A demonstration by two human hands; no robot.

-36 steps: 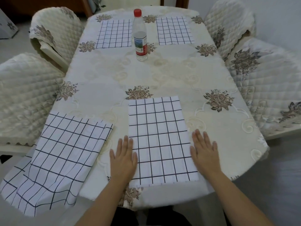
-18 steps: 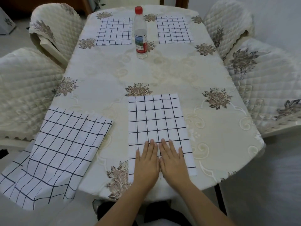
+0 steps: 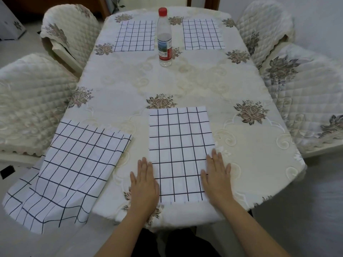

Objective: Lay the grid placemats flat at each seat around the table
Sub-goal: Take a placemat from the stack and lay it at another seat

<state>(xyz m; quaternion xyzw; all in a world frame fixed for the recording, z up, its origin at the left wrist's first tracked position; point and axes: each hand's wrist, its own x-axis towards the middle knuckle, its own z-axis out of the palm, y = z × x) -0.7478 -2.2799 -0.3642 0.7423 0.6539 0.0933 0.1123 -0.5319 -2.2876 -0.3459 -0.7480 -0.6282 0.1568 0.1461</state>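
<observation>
White-checked near placemat (image 3: 181,153) flat at the front seat, pressed at its sides by left hand (image 3: 144,184) and right hand (image 3: 217,175), fingers straight, gripping nothing. Far left placemat (image 3: 134,36), far right placemat (image 3: 203,34) laid. Leftover stack (image 3: 70,169) draped off the table (image 3: 185,80) edge, seemingly unplaced.

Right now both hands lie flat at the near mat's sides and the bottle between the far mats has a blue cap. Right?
No: the cap is red, as the head view shows. The rest holds: left hand and right hand flat at the near mat's sides, bottle between the far mats.
</observation>
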